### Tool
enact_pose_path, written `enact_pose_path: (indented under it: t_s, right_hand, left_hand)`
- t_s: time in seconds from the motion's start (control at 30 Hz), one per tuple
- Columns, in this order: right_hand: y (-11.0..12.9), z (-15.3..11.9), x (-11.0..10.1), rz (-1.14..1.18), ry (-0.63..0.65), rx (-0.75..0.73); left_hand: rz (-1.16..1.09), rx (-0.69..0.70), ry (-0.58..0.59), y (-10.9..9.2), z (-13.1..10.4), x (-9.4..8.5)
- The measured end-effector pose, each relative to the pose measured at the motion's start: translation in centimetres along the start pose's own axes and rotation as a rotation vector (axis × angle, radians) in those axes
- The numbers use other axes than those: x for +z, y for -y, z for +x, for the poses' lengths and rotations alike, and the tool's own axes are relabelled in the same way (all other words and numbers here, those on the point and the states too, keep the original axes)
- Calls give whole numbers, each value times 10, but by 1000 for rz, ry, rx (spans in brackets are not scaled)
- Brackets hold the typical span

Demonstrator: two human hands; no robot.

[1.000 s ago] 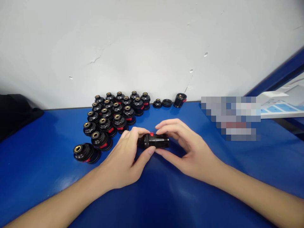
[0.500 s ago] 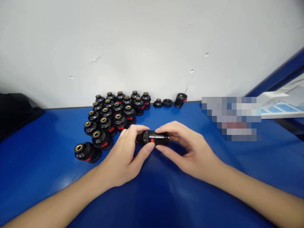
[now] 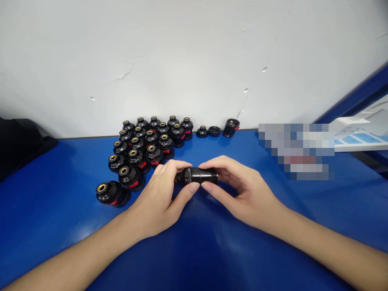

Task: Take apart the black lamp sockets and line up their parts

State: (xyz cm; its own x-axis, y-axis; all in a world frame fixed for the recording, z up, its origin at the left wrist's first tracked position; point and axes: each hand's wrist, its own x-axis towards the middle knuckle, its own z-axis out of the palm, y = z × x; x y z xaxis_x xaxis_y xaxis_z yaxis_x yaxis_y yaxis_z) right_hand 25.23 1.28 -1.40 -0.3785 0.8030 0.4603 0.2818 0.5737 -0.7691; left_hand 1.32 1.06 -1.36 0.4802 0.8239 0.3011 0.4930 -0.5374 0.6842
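A black lamp socket point(image 3: 201, 175) lies sideways between my hands, a little above the blue table. My left hand point(image 3: 166, 194) grips its domed cap end, thumb below and index finger over the top. Around the open-ended body on the right, my right hand point(image 3: 242, 188) is closed, its thumb on the near side and its fingers behind. No red switch shows on this socket from here. Nearest to my left hand stand finished-looking black lamp sockets with brass-threaded tops, among them one upright socket point(image 3: 130, 178) with a red switch.
Several more sockets stand in rows point(image 3: 138, 143) at the back left. Along the wall point(image 3: 194, 60) sit a loose cap point(image 3: 202, 131), a black ring point(image 3: 214, 131) and an open socket body point(image 3: 230, 127). A blurred-out patch point(image 3: 300, 151) and a white box edge point(image 3: 360, 141) lie right.
The held socket has turned, so its red switch no longer shows. My right thumb has come onto its near side. The loose parts and rows stay as they were.
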Motion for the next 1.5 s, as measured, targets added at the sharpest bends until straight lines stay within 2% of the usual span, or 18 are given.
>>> enact_pose_path:
  t_s: [0.1, 0.17, 0.37, 0.43, 0.6, 0.8, 1.07, 1.13, 1.33, 1.5]
  right_hand:
    - [-1, 0, 1, 5, -3, -110]
    - [-1, 0, 1, -12, -2, -133]
    - [5, 2, -1, -107, 13, 55]
    - [6, 3, -1, -153, 19, 73]
    - [3, 1, 0, -152, -21, -57]
    - [5, -2, 2, -305, -39, -140]
    - [3, -1, 3, -359, -100, 3]
    - [5, -1, 1, -450, -118, -55]
    - [12, -5, -2, -764, -92, -391]
    - [6, -4, -8, -865, -36, -432]
  left_hand:
    - [-6, -4, 1, -1, -1, 0]
    - [-6, 20, -10, -1, -2, 0]
    - [18, 61, -33, 2, -2, 3]
    - [8, 48, -27, 3, -2, 2]
    - [-53, -17, -16, 4, -2, 1]
    - [-61, 24, -70, 3, -2, 2]
    - [-49, -9, -53, 1, -2, 1]
    - [-34, -7, -63, 0, -2, 0]
    - [-8, -5, -71, -1, -1, 0]
    - [-2, -10, -75, -1, -2, 1]
